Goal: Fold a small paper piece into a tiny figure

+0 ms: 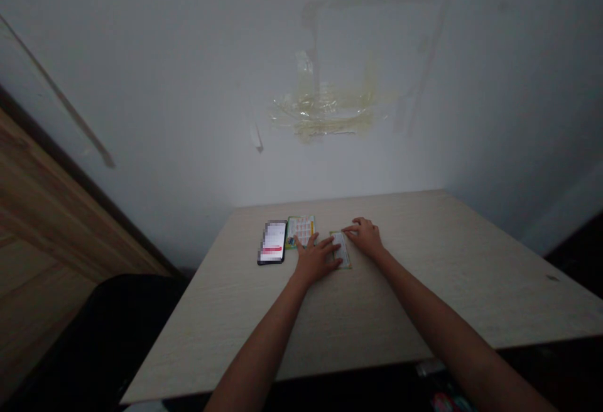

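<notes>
My left hand (316, 261) lies on the table with its fingers spread. Its fingertips rest on the left part of a small printed paper (343, 255) with a green and yellow border. At that paper's top right corner is my right hand (366, 237), its fingers bent and closed together on the edge. The exact grip of the right fingertips is too small to see clearly. Just beyond my left hand lies a second printed sheet (301, 227), with rows of small pictures and a green border; my left fingers partly cover its lower edge.
A phone (272, 242) with a lit screen lies left of the second sheet. The pale wooden table (400, 311) meets a wall (188, 85) with peeling tape (325, 113). A dark object (127, 318) stands beside the table's left edge, before a wooden panel (42, 211).
</notes>
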Tool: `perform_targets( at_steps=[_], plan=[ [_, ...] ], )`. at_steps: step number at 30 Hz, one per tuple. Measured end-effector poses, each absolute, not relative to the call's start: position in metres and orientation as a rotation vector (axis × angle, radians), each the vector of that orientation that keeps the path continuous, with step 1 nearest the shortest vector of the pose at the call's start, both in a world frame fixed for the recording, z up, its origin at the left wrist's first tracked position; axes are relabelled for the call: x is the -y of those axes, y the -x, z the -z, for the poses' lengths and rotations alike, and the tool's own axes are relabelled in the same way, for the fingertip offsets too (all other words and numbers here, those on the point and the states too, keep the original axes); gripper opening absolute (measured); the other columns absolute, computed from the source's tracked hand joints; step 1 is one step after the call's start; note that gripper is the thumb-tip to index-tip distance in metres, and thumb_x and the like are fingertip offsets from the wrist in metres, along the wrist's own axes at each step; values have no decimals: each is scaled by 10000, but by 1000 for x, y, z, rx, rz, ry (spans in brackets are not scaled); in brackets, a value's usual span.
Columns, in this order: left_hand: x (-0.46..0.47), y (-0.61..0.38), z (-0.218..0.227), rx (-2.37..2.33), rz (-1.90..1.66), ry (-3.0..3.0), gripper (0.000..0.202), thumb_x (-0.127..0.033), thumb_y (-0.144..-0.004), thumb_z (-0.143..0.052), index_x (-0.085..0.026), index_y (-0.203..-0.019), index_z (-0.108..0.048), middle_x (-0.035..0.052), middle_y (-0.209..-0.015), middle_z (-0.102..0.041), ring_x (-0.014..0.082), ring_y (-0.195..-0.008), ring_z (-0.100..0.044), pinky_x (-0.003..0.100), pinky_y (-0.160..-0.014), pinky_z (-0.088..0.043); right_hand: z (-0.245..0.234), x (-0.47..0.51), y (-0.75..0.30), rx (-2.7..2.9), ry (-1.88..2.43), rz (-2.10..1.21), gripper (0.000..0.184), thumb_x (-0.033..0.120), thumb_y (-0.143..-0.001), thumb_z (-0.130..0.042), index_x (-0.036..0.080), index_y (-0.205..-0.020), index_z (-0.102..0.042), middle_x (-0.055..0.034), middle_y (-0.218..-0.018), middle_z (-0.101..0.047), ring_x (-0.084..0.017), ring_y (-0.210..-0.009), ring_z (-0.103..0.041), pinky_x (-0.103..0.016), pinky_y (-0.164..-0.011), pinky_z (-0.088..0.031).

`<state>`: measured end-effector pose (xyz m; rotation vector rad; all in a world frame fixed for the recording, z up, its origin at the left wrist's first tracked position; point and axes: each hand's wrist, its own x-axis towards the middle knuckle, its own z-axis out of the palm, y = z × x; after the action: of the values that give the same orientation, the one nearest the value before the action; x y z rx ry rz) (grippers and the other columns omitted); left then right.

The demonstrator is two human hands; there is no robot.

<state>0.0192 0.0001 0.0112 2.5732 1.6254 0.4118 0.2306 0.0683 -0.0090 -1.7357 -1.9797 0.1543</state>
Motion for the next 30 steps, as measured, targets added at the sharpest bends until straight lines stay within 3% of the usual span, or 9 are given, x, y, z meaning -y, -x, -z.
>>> perform_targets(
  at_steps=[7,11,21,30],
  plan=[
    [-1,-20,-8,-1639,-424,-2588,463,-642,-854,-522,-522,-1300,-530,-83,-1470,-494,384,-1418,-279,829,-1029,66,13,-66,-236,2006,1682,-156,228,397,-884,-621,386,-1083,-730,-52,-1283,-559,-255,-1206,-481,-432,-1012,-343],
    [-1,-19,-7,-1631,-419,-2603,470,-650,-859,-504,-525,-1312,-515,-85,-1475,-487,384,-1418,-278,842,-1018,54,13,-65,-239,2003,1626,-193,195,385,-865,-639,348,-1017,-755,-51,-1305,-547,-249,-1217,-479,-429,-1023,-345],
    [-2,-19,-5,-1622,-447,-2595,466,-649,-858,-504,-523,-1306,-523,-87,-1472,-492,378,-1417,-278,821,-1030,88,7,-62,-234,1986,1641,-173,198,417,-823,-670,317,-970,-759,-52,-1215,-593,-238,-1149,-528,-404,-997,-377],
    [-2,-17,-4,-1594,-503,-2580,446,-644,-855,-516,-529,-1286,-533,-101,-1455,-507,371,-1415,-283,822,-1003,146,14,-65,-240,2049,1596,-201,250,390,-791,-694,324,-1026,-748,-60,-1267,-575,-239,-1189,-525,-402,-1030,-382]
  ],
)
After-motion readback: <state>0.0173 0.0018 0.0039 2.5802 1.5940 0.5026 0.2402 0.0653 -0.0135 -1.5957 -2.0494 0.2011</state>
